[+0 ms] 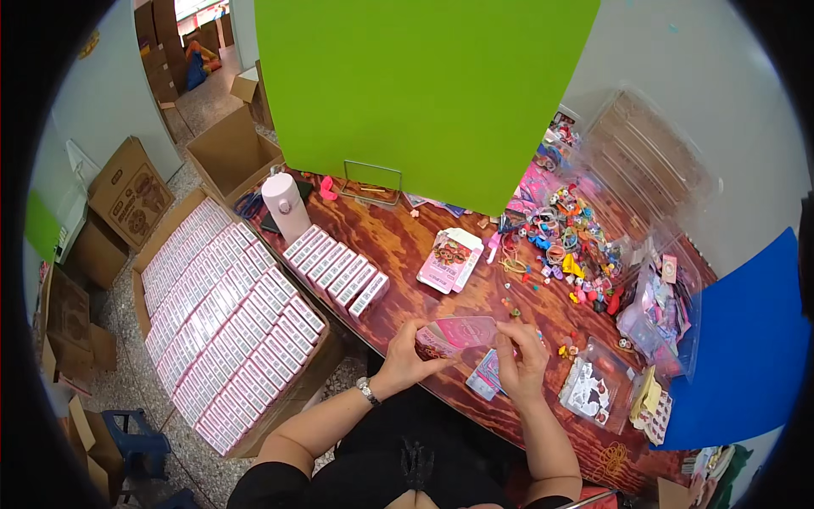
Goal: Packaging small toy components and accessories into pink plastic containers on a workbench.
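A small pink printed carton (458, 333) is held up over the table's front edge between my two hands. My left hand (405, 363) grips its left end, thumb below and fingers behind. At the opposite end, my right hand (521, 360) pinches the carton's edge with thumb and fingers. Under the carton, partly covered by my right hand, lies a light blue printed card or packet (484, 377). Farther off, a pink and white carton (450, 261) lies with a flap raised. To the left stands a row of slim pink and white boxes (337, 267).
A large cardboard box (288, 407) packed with slim boxes stands left of the table. A pale pink bottle (286, 206) stands near the table's left edge. Colourful trinkets (568, 242) heap at right, beside clear plastic trays (600, 382). A green panel (415, 93) rises behind.
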